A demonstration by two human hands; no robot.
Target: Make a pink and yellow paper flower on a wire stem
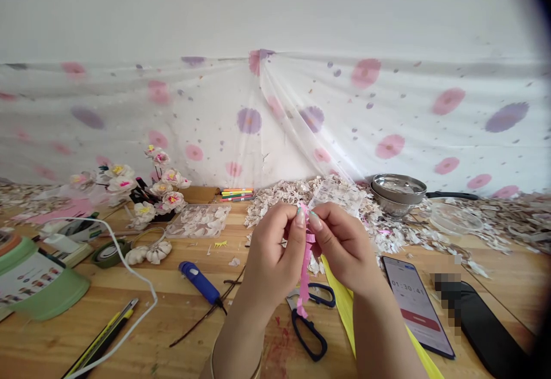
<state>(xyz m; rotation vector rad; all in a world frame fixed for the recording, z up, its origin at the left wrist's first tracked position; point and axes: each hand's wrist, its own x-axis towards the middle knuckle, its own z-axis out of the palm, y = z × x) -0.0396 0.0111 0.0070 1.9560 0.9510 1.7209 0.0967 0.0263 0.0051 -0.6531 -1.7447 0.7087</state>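
In front of me, a narrow pink paper strip (305, 267) with a fringed, crinkled edge hangs from my fingers. My left hand (275, 247) pinches its upper end between thumb and fingers. Close beside it, my right hand (346, 247) pinches the same end from the other side. The strip's lower end dangles over scissors with dark blue handles (318, 357), which lie on the wooden table. A yellow sheet (343, 307) lies partly beneath my right forearm. The fingertips cover the top of the strip.
A blue corded hand tool (200, 282) and garlic bulbs (158, 252) lie to the left, near artificial flowers (173, 201). Dry pale flakes (275, 201) heap along the wall. Metal bowls (399, 189) stand behind right; a phone (413, 304) lies right. A white cable (138, 278) curves across the left.
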